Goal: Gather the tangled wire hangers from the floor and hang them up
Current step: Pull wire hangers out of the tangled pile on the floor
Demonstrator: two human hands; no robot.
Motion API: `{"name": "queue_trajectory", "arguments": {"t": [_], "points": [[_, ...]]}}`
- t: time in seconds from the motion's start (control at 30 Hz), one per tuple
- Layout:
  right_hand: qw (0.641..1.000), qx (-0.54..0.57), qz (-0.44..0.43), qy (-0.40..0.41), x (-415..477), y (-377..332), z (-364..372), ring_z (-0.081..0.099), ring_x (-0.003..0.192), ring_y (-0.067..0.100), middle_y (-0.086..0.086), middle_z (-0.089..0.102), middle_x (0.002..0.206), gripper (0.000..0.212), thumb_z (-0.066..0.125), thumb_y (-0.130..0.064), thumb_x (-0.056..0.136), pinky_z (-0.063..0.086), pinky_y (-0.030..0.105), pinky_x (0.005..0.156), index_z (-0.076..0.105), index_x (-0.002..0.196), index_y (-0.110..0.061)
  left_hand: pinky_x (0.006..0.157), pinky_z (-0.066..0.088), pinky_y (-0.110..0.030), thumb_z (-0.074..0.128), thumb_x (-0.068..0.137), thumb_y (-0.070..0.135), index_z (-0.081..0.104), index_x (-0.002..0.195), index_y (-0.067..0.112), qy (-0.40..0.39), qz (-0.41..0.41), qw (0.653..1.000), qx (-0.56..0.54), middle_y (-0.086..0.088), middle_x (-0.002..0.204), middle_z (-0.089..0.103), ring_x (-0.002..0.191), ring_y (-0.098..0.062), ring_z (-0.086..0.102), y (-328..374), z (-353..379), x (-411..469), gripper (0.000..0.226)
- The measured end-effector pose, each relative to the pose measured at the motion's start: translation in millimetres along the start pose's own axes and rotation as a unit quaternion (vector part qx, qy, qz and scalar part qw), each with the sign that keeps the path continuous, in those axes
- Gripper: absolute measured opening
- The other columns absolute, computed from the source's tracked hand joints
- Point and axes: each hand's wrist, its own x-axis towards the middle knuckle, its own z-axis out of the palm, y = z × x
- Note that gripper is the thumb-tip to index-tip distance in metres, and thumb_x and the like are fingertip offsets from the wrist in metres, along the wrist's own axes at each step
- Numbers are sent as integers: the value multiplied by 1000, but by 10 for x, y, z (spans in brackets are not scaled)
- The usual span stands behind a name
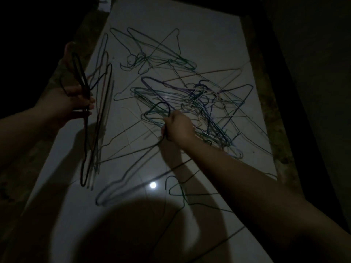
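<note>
Pretty dim in here. The wire hangers (190,95) sprawl in a knotted heap on the pale floor (199,25), with so many crossing wires it's hard to tell one from the next. Left hand (76,99) grips a dark bunch (84,149) dangling beside the heap. Right hand (177,128) is curled round a dark hanger (161,102) at the heap's near edge. A glare spot (153,185) and a big shadow (133,234) cover the near floor.

Outstretched arms, left hand (76,99) and right hand (178,128) both curled.

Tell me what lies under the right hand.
Under the right hand lies the tangled pile of wire hangers on the pale floor. It grips one dark hanger. Strands directly beneath the palm are covered.
</note>
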Motion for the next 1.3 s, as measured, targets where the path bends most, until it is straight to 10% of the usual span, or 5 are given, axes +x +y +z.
{"name": "queue_trajectory", "arguments": {"t": [0.13, 0.33, 0.63, 1.03, 1.3], "points": [[996, 75, -8, 47, 9, 41, -29, 56, 78, 29, 13, 54, 72, 24, 51, -12, 96, 34, 21, 48, 43, 74, -7, 55, 54, -13, 45, 91, -8, 56, 82, 18, 1, 5, 1000, 4, 5, 69, 66, 72, -9, 58, -1, 51, -36, 30], [971, 229, 39, 62, 22, 188, -220, 64, 78, 31, 16, 60, 73, 33, 50, -12, 97, 54, 49, 76, 40, 66, -14, 56, 55, -16, 45, 92, -7, 56, 82, 18, -19, 2, 1000, 18, 1, 72, 64, 51, 3, 62, -29, 76, -33, 29], [898, 431, -18, 91, 36, -157, -729, 64, 63, 21, 6, 65, 64, 22, 43, -8, 100, 56, 30, 59, 42, 78, -6, 57, 56, -19, 47, 91, -7, 57, 88, 17, -23, 4, 999, 22, 6, 67, 69, 60, -1, 66, -81, 43, -12, 26], [907, 421, 29, 14, 30, 29, -429, 67, 75, 25, 12, 64, 76, 25, 47, -8, 98, 59, 33, 66, 45, 74, -8, 64, 56, -21, 47, 93, -3, 56, 83, 18, 0, 4, 1000, 16, -4, 86, 57, 78, -14, 56, -30, 47, -75, 25], [902, 430, 13, 29, 118, 68, -380, 63, 69, 23, 13, 59, 69, 32, 46, -3, 98, 51, 25, 53, 40, 67, -10, 52, 54, -13, 48, 90, -8, 57, 82, 18, 7, 23, 999, 47, 0, 73, 65, 55, 1, 65, -89, -79, -41, 29]]}}
